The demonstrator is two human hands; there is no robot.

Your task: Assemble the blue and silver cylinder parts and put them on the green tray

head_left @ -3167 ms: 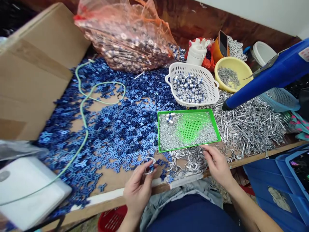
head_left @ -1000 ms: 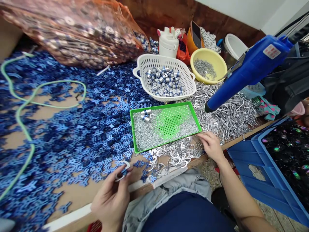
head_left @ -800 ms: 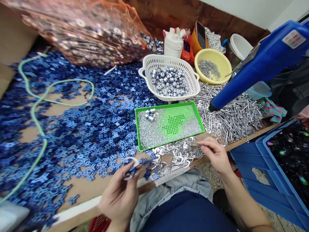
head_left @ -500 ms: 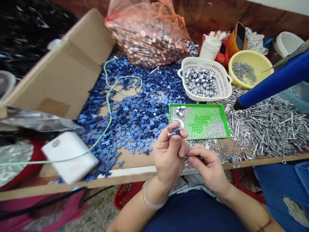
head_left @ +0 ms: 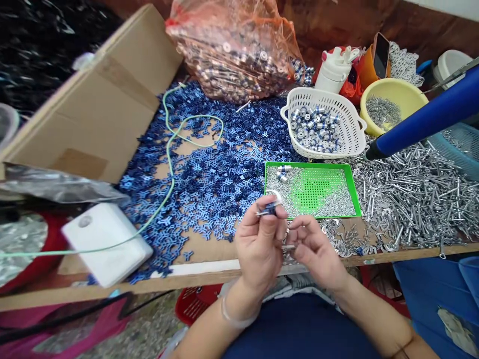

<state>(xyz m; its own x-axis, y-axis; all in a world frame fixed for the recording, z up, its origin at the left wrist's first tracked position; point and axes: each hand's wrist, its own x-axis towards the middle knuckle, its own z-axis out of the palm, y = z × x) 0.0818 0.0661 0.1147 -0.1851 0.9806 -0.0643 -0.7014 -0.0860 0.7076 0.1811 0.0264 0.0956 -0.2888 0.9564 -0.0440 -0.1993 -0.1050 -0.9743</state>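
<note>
The left hand (head_left: pixel 258 247) pinched a small blue anodised Y-shaped metal piece (head_left: pixel 270 210) with a pale ring (head_left: pixel 276 197) at it, narrowly gripped just above the green perforated plastic tray (head_left: pixel 312 164), while the right hand (head_left: pixel 316 252), its fingers nearly closed beside it, seemed to hold a thin silver pin (head_left: pixel 289 247), though blur hid this.

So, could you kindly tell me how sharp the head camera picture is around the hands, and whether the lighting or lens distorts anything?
In the head view, the left hand and right hand are slightly soft with motion blur; the lighting is even, with small glints on the metal pins; the cardboard box looks stretched toward the frame's edge.
</note>
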